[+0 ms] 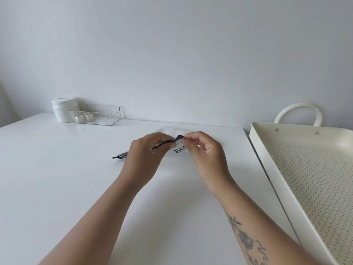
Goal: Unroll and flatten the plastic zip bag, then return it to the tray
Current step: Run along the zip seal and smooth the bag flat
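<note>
A clear plastic zip bag with a black zip strip and a printed black logo lies on the white table, its clear body spread away from me. My left hand pinches the black strip near its middle. My right hand pinches the strip's right end, which is lifted and curled. The strip's left end sticks out past my left hand, still twisted, resting on the table. A cream perforated tray with a loop handle stands to the right, with nothing in it.
At the back left stand a white jar and a clear plastic box holding two small round objects. The wall runs right behind the table. A narrow gap separates the table's right edge from the tray.
</note>
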A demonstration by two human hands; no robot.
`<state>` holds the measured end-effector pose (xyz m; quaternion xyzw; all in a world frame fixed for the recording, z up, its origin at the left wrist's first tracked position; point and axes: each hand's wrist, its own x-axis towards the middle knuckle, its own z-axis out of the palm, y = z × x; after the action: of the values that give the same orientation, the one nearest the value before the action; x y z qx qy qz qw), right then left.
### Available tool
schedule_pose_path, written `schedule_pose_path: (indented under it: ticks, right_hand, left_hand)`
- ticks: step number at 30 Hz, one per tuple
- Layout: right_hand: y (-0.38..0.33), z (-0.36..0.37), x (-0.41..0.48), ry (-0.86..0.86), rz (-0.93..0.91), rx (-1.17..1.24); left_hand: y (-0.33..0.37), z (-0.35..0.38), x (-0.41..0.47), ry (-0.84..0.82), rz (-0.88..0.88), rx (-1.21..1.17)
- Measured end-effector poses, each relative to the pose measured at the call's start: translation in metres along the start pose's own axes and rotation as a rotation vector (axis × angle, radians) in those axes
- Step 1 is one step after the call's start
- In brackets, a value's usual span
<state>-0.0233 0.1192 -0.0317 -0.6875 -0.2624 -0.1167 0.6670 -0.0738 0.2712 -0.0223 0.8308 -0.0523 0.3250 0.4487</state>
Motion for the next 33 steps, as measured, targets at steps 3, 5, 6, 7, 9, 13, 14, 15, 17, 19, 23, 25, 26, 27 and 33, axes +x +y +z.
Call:
schedule_pose_path:
  ticks: [3,5,6,7,9,13,14,15,17,19,23,25,26,27,33]
  right_hand:
    - [-0.002,-0.001,0.001,0.005,0.007,0.008]
    - [-0.002,-0.001,0.001,0.006,0.009,-0.002]
    - [-0.003,-0.001,0.001,0.003,0.014,-0.004]
    - [-0.002,-0.001,0.001,-0.001,0.022,-0.005]
    - [-0.001,-0.001,0.001,0.001,0.044,-0.009]
    - [0.003,0.0,0.002,0.007,0.064,-0.031]
    - [0.004,0.001,0.003,0.0,0.063,-0.044]
    - [0.004,0.001,0.003,-0.006,0.062,-0.054]
    - [0.004,0.001,0.003,-0.012,0.058,-0.053]
    - [0.004,0.0,0.003,-0.022,0.058,-0.046]
    - [0.005,-0.002,0.002,-0.023,0.054,-0.037]
    - [0.005,-0.002,0.002,-0.021,0.054,-0.04]
    - [0.006,-0.002,0.002,-0.024,0.056,-0.044]
    - [0.006,-0.001,0.002,-0.027,0.059,-0.048]
    - [0.009,-0.001,0.001,-0.004,0.073,-0.032]
  left_hand:
    - [0.0,0.0,0.0,-0.006,0.001,0.037]
    - [0.0,0.001,0.001,-0.009,-0.004,0.037]
    - [-0.001,0.001,0.0,-0.011,-0.003,0.038]
    - [-0.001,0.001,0.0,-0.013,0.0,0.041]
    - [-0.002,0.001,0.0,-0.018,0.007,0.048]
    - [-0.003,0.004,-0.001,-0.033,0.015,0.022]
    - [-0.003,0.005,-0.002,-0.034,0.018,0.01]
    - [-0.003,0.005,-0.002,-0.034,0.024,0.006]
    - [-0.003,0.006,-0.002,-0.03,0.035,0.02]
    - [-0.003,0.006,-0.002,-0.025,0.036,0.048]
    - [-0.004,0.008,-0.002,-0.018,0.038,0.099]
    - [-0.004,0.009,-0.002,-0.023,0.043,0.129]
    - [-0.004,0.01,-0.002,-0.033,0.049,0.149]
    - [-0.004,0.01,-0.002,-0.043,0.054,0.17]
    - [-0.003,0.006,-0.001,-0.031,0.057,0.167]
